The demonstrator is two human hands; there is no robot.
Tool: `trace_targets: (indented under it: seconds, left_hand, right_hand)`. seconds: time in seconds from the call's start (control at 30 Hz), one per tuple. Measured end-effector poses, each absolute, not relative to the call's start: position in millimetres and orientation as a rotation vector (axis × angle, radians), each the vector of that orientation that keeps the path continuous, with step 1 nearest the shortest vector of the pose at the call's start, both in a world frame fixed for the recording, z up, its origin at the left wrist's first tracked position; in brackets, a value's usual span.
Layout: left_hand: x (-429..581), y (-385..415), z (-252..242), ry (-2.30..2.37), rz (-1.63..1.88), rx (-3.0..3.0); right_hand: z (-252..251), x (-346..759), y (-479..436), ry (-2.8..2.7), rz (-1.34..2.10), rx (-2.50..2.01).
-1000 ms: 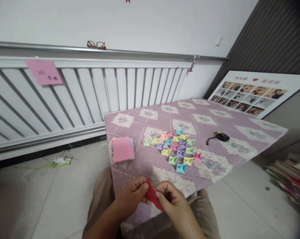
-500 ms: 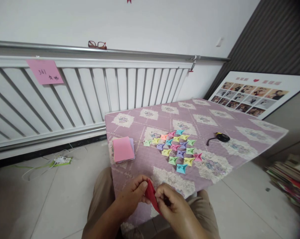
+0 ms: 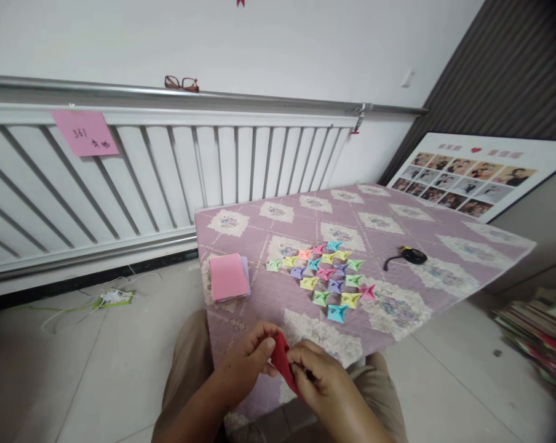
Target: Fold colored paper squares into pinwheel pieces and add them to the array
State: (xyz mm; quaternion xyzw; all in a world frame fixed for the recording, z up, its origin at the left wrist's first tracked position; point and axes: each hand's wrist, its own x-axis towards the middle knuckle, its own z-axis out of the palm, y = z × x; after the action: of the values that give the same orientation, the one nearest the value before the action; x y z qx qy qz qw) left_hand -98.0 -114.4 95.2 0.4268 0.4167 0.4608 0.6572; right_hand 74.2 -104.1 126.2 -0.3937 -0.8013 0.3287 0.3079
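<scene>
A folded piece of red paper (image 3: 282, 360) is pinched between both my hands over the near edge of the table. My left hand (image 3: 245, 363) grips its left side with thumb and fingers closed. My right hand (image 3: 321, 378) is curled on its right side, fingertips pressing the fold. Beyond them on the purple patterned tablecloth (image 3: 352, 215) lie several small folded paper stars (image 3: 326, 277) in green, yellow, pink, blue and purple. A stack of pink square paper (image 3: 229, 277) sits at the table's left side.
A small black object with a cord (image 3: 409, 254) lies on the table to the right. A white radiator (image 3: 167, 172) with a pink note (image 3: 85, 133) and glasses (image 3: 182, 82) stands behind. A photo board (image 3: 472, 175) leans at right. Books (image 3: 536, 335) lie on the floor.
My right hand has closed further over the red paper, folding it smaller. Both hands stay at the table's near edge.
</scene>
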Motion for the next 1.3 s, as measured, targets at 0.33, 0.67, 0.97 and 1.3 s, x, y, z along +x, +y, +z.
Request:
trace_targets:
  seconds: [0.33, 0.67, 0.97, 1.3]
  left_hand:
    - [-103, -125, 107, 1.09, 1.134, 1.753]
    - [-96, -119, 101, 1.215, 0.831, 2.259]
    - [-100, -112, 102, 1.273, 0.644, 2.483]
    - [-106, -108, 108, 1.205, 0.611, 2.263]
  right_hand:
    - [126, 79, -103, -2.14, 0.85, -1.13]
    - [135, 80, -102, -2.248, 0.801, -1.184]
    - [130, 85, -101, -2.274, 0.823, -1.224]
    - [127, 91, -98, -2.305, 0.839, -1.192]
